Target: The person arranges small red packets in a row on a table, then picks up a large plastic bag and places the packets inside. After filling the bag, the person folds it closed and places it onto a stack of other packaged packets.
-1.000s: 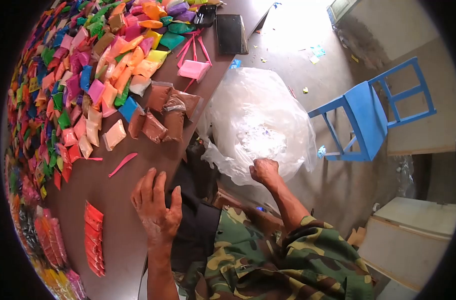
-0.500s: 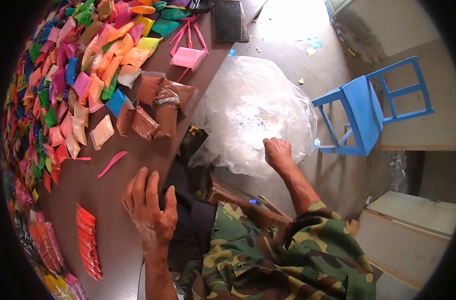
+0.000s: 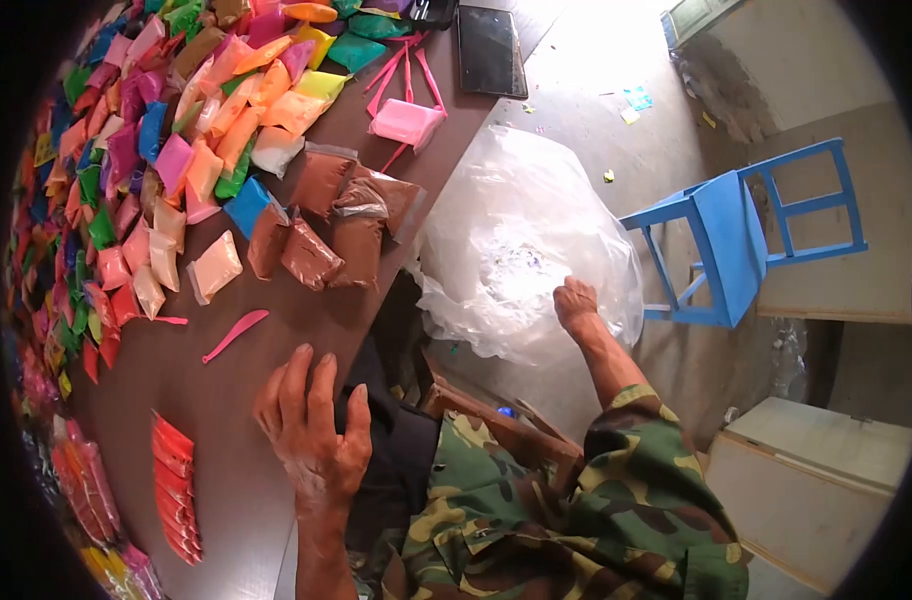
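Observation:
My left hand (image 3: 319, 425) hovers at the edge of the brown table (image 3: 246, 400), fingers spread and holding nothing. My right hand (image 3: 576, 303) is closed over the right part of a large clear plastic bag (image 3: 521, 270); what it holds, if anything, is too small to make out. Near my left hand lies a pink plastic knife (image 3: 235, 335). A strip of red packets (image 3: 176, 490) is to its lower left. Brown packets (image 3: 356, 245) and a peach packet (image 3: 215, 267) lie farther up the table.
Many coloured packets (image 3: 121, 150) cover the table's left side. A pink packet with straps (image 3: 406, 122) and a dark tablet (image 3: 491, 52) lie at the top. A blue chair (image 3: 726, 240) stands on the floor at right, above a pale cabinet (image 3: 816, 450). A wooden drawer (image 3: 501, 430) is by my lap.
My right hand has moved slightly right over the bag, still closed. My left hand has shifted a little right and down. The view has shifted, and the bag's shape has changed.

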`<state>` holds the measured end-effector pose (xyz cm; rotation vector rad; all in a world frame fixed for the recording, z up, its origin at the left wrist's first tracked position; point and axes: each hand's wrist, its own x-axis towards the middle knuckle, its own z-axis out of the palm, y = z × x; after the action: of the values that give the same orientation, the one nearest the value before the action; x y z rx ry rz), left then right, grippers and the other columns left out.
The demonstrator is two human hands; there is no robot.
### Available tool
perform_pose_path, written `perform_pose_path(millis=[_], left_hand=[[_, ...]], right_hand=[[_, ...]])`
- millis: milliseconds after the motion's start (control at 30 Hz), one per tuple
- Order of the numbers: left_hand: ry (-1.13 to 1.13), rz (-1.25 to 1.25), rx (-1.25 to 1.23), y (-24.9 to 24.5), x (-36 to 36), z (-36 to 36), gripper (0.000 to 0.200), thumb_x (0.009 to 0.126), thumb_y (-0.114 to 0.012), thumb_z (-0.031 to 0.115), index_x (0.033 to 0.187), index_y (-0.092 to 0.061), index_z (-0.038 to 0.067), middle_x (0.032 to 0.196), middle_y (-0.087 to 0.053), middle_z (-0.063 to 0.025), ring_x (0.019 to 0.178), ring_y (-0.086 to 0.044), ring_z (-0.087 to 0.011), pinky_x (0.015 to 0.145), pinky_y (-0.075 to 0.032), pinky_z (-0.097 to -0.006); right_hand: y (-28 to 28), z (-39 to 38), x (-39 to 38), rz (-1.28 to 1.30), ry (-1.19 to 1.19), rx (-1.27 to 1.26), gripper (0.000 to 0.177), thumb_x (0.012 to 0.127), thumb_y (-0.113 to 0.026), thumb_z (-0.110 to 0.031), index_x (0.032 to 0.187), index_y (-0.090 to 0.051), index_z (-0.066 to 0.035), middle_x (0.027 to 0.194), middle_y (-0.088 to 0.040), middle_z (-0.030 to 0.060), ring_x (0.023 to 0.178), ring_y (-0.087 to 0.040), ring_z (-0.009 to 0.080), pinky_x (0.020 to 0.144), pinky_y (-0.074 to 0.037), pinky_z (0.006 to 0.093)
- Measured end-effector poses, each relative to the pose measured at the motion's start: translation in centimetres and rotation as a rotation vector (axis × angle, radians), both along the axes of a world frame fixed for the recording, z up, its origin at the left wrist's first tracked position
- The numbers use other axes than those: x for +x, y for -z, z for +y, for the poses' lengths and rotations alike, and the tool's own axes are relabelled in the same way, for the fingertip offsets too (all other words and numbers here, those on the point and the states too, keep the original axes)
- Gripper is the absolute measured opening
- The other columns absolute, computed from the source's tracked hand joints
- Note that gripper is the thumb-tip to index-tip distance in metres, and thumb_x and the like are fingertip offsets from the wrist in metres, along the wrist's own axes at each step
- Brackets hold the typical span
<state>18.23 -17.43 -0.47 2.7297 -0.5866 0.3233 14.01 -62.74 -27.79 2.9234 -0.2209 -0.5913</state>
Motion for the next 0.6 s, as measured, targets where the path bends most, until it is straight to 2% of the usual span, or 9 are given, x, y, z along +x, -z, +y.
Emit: perform_pose_path(millis=[100, 200, 300, 400, 433, 533, 567, 600], left_hand=[[-0.002, 0.009, -0.023, -0.2, 0.0, -0.1, 0.048, 0.087, -0.084, 0.012, 0.131, -0.068, 0.004, 0.144, -0.062, -0.0149, 0.128, -0.057, -0.0374, 0.109, -0.046, -0.0511], [-0.004, -0.014, -0.017, -0.1, -0.1, -0.1, 0.049, 0.086, -0.084, 0.012, 0.132, -0.068, 0.004, 0.144, -0.062, -0.0148, 0.128, -0.058, -0.0373, 0.109, -0.046, -0.0512], [0.003, -0.053, -0.017, -0.2, 0.0, -0.2, 0.049, 0.085, -0.086, 0.014, 0.130, -0.068, 0.006, 0.142, -0.062, -0.0133, 0.125, -0.058, -0.0336, 0.107, -0.046, -0.0490], [0.007, -0.067, -0.014, -0.2, 0.0, -0.2, 0.051, 0.084, -0.087, 0.015, 0.130, -0.068, 0.005, 0.141, -0.063, -0.0131, 0.126, -0.058, -0.0340, 0.108, -0.046, -0.0498], [0.009, -0.062, -0.025, -0.2, 0.0, -0.2, 0.050, 0.085, -0.086, 0.015, 0.130, -0.068, 0.005, 0.141, -0.063, -0.0138, 0.127, -0.058, -0.0352, 0.108, -0.046, -0.0505], [0.019, -0.061, -0.053, -0.4, -0.3, -0.2, 0.048, 0.087, -0.085, 0.017, 0.130, -0.068, 0.004, 0.140, -0.063, -0.0152, 0.129, -0.058, -0.0378, 0.110, -0.046, -0.0522], [0.027, -0.071, -0.061, -0.5, -0.3, -0.2, 0.048, 0.087, -0.085, 0.017, 0.130, -0.068, 0.004, 0.140, -0.063, -0.0152, 0.129, -0.058, -0.0378, 0.111, -0.046, -0.0523], [0.035, -0.081, -0.069, -0.6, -0.4, -0.1, 0.048, 0.087, -0.085, 0.018, 0.130, -0.068, 0.004, 0.140, -0.063, -0.0153, 0.129, -0.058, -0.0379, 0.111, -0.046, -0.0525]], right_hand=[[-1.5, 0.3, 0.2, -0.184, 0.047, 0.099, 0.012, 0.096, -0.061, -0.012, 0.095, -0.072, -0.008, 0.095, -0.076, 0.0172, 0.091, -0.075, 0.0409, 0.077, -0.058, 0.0509], [-7.6, 2.2, 3.1, -0.210, 0.220, 0.151, 0.008, 0.097, -0.060, -0.012, 0.100, -0.064, -0.006, 0.095, -0.072, 0.0208, 0.089, -0.071, 0.0450, 0.079, -0.056, 0.0541], [-11.6, 3.4, 4.2, -0.477, 0.228, 0.291, 0.010, 0.097, -0.062, -0.012, 0.100, -0.062, -0.003, 0.090, -0.071, 0.0223, 0.085, -0.069, 0.0466, 0.078, -0.054, 0.0571], [-18.1, 6.9, 4.3, -0.646, 0.175, 0.449, 0.009, 0.097, -0.063, -0.011, 0.096, -0.060, -0.002, 0.088, -0.071, 0.0236, 0.081, -0.068, 0.0485, 0.075, -0.053, 0.0568], [-19.9, 7.8, 4.2, -0.656, 0.184, 0.531, 0.013, 0.098, -0.060, -0.012, 0.098, -0.060, 0.001, 0.090, -0.072, 0.0217, 0.080, -0.072, 0.0412, 0.074, -0.055, 0.0535], [-23.6, 10.8, 4.6, -0.720, 0.358, 0.960, 0.013, 0.098, -0.061, -0.011, 0.100, -0.063, 0.002, 0.084, -0.068, 0.0170, 0.074, -0.071, 0.0288, 0.070, -0.055, 0.0444], [-23.2, 10.6, 5.1, -0.706, 0.352, 1.081, 0.014, 0.099, -0.060, -0.010, 0.097, -0.066, 0.003, 0.079, -0.065, 0.0103, 0.071, -0.068, 0.0174, 0.068, -0.055, 0.0347], [-24.3, 11.3, 5.8, -0.698, 0.384, 1.232, 0.014, 0.099, -0.060, -0.010, 0.096, -0.065, 0.003, 0.078, -0.065, 0.0088, 0.070, -0.067, 0.0162, 0.067, -0.054, 0.0335]])
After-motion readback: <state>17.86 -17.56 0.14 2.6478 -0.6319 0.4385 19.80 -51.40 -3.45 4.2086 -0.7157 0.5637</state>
